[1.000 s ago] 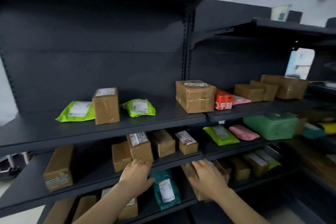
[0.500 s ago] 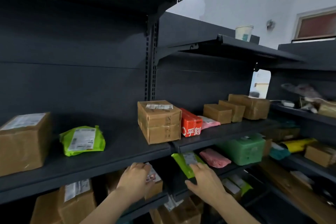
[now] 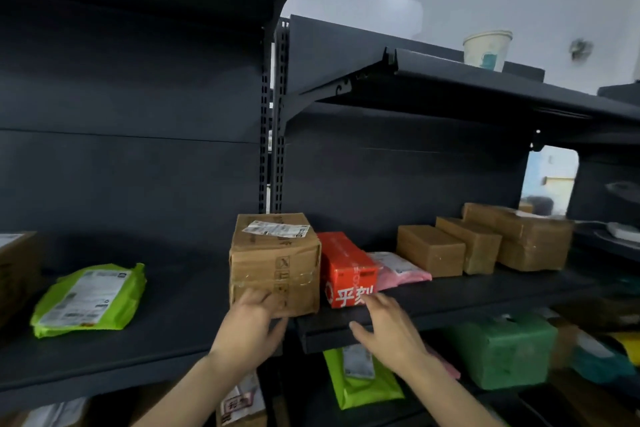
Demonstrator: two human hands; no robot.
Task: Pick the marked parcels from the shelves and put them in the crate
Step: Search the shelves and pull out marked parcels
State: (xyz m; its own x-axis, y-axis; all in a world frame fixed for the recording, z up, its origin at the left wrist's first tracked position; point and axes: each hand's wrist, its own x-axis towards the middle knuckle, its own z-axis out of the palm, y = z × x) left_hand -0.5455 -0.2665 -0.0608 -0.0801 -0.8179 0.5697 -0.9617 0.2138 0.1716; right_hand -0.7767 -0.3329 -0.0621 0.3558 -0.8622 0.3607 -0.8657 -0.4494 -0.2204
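One head-worn wide-angle camera faces the dark shelving (image 3: 138, 166) roughly level and at arm's reach. The slotted upright (image 3: 273, 114) stands near frame centre, and the middle shelf (image 3: 173, 322) runs from 9 to 3 o'clock. The left hand (image 3: 249, 326) and right hand (image 3: 384, 326) enter from 6 o'clock.

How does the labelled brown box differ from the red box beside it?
The brown box is plain cardboard; the red box is bright red with white characters in front. The brown box is taller and wider than the red box. The brown box bears a white paper label on top; the red box shows none. Both stand side by side on the dark shelving.
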